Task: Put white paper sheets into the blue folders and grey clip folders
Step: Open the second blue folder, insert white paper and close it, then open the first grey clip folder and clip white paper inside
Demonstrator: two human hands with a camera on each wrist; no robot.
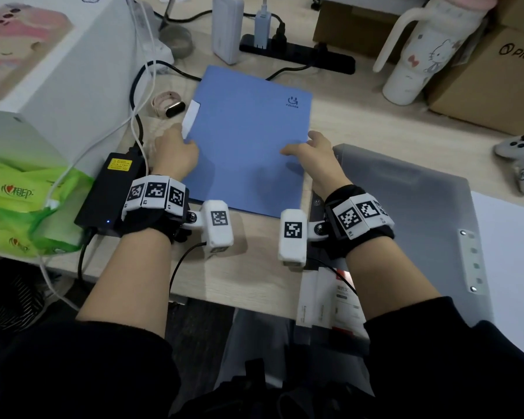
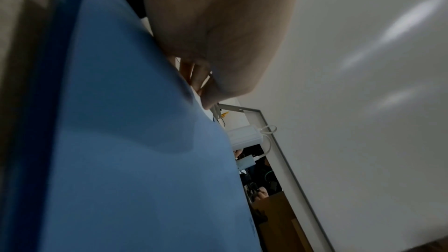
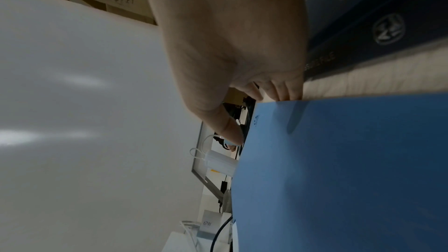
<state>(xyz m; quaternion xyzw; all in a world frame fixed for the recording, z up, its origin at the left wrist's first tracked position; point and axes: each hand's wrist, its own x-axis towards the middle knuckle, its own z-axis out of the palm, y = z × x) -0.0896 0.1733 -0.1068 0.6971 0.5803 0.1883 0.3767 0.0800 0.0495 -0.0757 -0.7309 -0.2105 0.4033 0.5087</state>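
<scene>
1. Two hands at work on a pale wood surface [image 1: 254, 267], each wrist wearing a black band with coded white tags.
2. Left hand [image 1: 176, 154]: at the left edge of the blue folder [image 1: 248, 140], fingers curled onto that edge; grip seen as fingers tucked against the cover in the left wrist view [image 2: 201, 76].
3. Right hand [image 1: 315, 158]: at the folder's right edge, thumb laid on top of the cover, fingers wrapped round the edge from the side, as in the right wrist view [image 3: 283, 91].
4. Blue folder: closed, lying flat at mid-surface, logo at its far right corner.
5. White paper sheet [image 1: 191, 117]: a corner protrudes from the folder's left edge, just beyond the left hand.
6. Grey clip folder [image 1: 406, 201]: right of the blue folder, lying open and flat, metal clip strip [image 1: 469, 261] on its right side; more white paper [image 1: 508, 267] at the right.
7. Left side: black power brick [image 1: 112, 189], green packets [image 1: 18, 201], white box [image 1: 58, 71].
8. Beyond the folder: pink wristband [image 1: 168, 104], black power strip [image 1: 297, 54], white tumbler [image 1: 421, 52], cardboard boxes [image 1: 490, 77].
</scene>
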